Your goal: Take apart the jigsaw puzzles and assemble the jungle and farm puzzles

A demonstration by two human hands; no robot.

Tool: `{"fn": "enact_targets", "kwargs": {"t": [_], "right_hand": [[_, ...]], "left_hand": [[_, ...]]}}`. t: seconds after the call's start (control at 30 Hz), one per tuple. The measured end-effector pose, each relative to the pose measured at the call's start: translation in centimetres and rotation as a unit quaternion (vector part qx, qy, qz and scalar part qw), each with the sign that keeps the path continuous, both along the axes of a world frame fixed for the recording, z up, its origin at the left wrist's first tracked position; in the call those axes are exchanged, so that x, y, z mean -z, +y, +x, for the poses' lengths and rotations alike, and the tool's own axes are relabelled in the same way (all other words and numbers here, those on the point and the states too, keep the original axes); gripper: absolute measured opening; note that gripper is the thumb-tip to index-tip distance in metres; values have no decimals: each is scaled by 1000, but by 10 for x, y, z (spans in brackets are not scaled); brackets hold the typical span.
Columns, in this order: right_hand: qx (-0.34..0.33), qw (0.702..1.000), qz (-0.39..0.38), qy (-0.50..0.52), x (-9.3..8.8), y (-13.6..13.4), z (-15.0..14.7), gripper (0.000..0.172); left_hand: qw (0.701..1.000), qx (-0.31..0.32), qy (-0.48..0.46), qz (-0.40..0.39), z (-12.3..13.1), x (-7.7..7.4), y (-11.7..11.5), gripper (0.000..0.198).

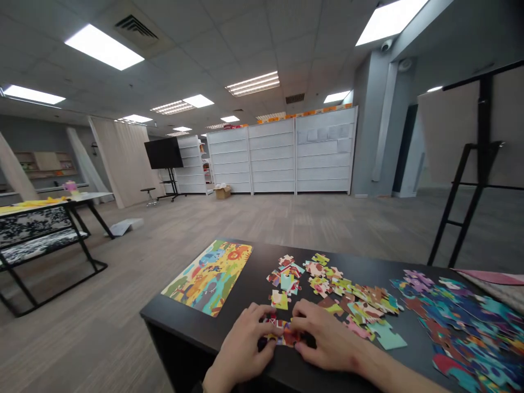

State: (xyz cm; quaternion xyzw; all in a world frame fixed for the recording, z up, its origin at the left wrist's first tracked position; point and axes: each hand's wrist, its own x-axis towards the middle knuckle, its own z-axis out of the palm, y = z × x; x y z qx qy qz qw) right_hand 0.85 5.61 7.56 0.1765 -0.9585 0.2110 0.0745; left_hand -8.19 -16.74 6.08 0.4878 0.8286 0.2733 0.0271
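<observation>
Two bare hands low at the near edge of the black counter (245,284). Left hand (245,341) and right hand (327,338) with fingers curled, fingertips meeting over a small red-and-yellow cluster of cardboard puzzle pieces (282,332). Both pinching it from either side, flat on the counter top between them.

Just beyond the cluster, a single yellow-and-green puzzle piece (280,299), lying apart. Right of the right hand, a larger pale teal puzzle piece (387,335), near the wrist.

Farther back, mid-counter, a loose scatter of multicoloured puzzle pieces (339,289), trailing off to the right. At the right end, a dense heap of blue and purple puzzle pieces (462,322). At the far left corner, a rectangular bright animal-picture puzzle board (210,275), lying flat.

Beyond the counter, grey wood-look floor (262,218). On the left, a black-framed table (45,234). On the right, a tall black easel frame (470,180). Against the far wall, a black screen on a stand (164,153), white slatted shelving panels (282,158), and a brown cardboard box (223,191) at their foot.
</observation>
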Motion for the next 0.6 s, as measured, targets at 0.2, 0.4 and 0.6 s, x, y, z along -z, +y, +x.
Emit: {"fn": "enact_targets", "kwargs": {"t": [0.2,0.4,0.6], "right_hand": [[21,998,-49,-30,1,1,2,31],[46,993,-100,-41,3,-2,2,36],[42,991,-125,-13,5,-2,3,42]], "left_hand": [[999,5,-32,23,-6,5,-3,60],[996,10,-52,68,-11,8,-3,59],[996,-19,-49,68,-7,7,-1,51]]}}
